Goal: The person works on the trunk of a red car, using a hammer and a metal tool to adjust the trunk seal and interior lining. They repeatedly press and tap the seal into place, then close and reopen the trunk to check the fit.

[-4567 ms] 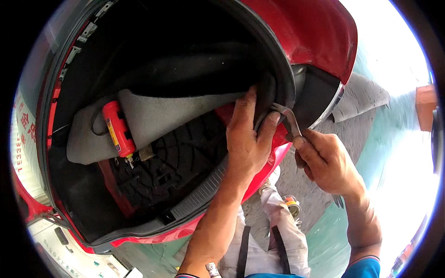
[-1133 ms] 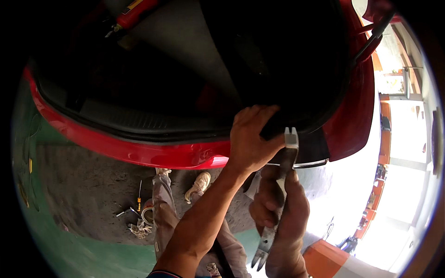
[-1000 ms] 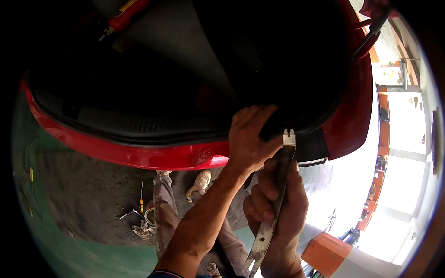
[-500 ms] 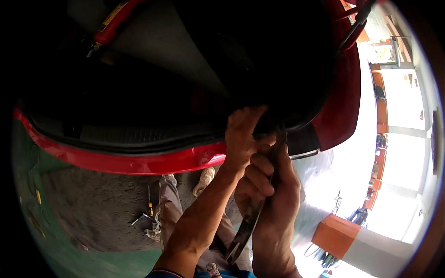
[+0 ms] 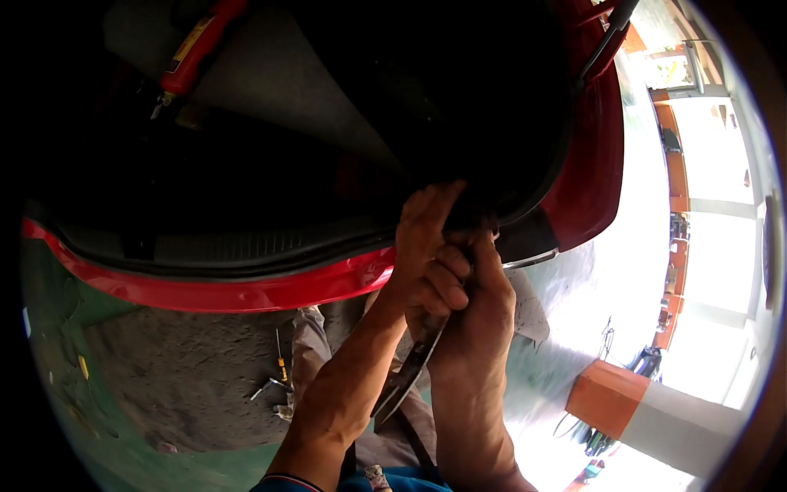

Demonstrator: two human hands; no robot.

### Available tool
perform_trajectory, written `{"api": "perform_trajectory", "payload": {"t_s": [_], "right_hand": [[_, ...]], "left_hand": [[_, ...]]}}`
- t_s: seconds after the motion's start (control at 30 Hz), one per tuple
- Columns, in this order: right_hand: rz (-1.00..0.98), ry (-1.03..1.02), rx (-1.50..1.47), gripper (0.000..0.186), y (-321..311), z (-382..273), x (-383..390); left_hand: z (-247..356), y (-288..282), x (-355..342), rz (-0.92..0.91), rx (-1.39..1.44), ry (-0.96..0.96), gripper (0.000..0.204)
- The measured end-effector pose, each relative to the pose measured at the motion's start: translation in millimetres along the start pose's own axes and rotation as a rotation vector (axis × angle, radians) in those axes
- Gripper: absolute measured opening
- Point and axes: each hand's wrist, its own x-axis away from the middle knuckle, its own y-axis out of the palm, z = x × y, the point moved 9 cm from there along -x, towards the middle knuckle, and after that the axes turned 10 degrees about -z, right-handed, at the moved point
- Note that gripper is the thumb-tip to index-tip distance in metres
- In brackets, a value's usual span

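Note:
At the right rear corner of a red car's open trunk, both my hands work close together. My right hand (image 5: 467, 295) is closed around a long dark metal tool (image 5: 414, 365). The tool's lower end splits into two prongs and slants down between my forearms; its upper end is mostly hidden by my fingers and the shadow. My left hand (image 5: 422, 230) is bent over the trunk's black edge, with its fingers reaching into the dark. What those fingers grip is too dark to make out. The trunk sill (image 5: 197, 246) runs left from my hands.
A red fire extinguisher (image 5: 193, 53) lies in the trunk. Below the red bumper (image 5: 221, 295), a screwdriver (image 5: 280, 357) and a small metal tool (image 5: 266, 387) lie on a dark mat (image 5: 172, 377). An orange and grey pillar (image 5: 607, 398) stands at the right.
My right hand and the tool have shifted left, closer to my left hand. The tool's lower end has swung left and up. The whole view has shifted slightly.

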Motion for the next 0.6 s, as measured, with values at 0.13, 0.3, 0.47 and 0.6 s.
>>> {"api": "perform_trajectory", "payload": {"t_s": [0.13,0.3,0.47,0.6], "right_hand": [[-0.071,-0.016,0.014,0.026,5,0,-4],[-0.02,-0.019,0.097,0.024,3,-1,-2],[-0.023,0.1,0.367,0.03,-30,-19,8],[0.04,0.137,0.506,0.029,-41,-37,11]], "left_hand": [[-13,8,4,-0.036,0.022,-0.127,0.057],[-31,22,2,-0.054,0.16,-0.169,0.058],[-39,17,-4,-0.232,0.013,-0.154,0.065],[-37,25,-3,-0.24,0.045,-0.225,0.071]]}}
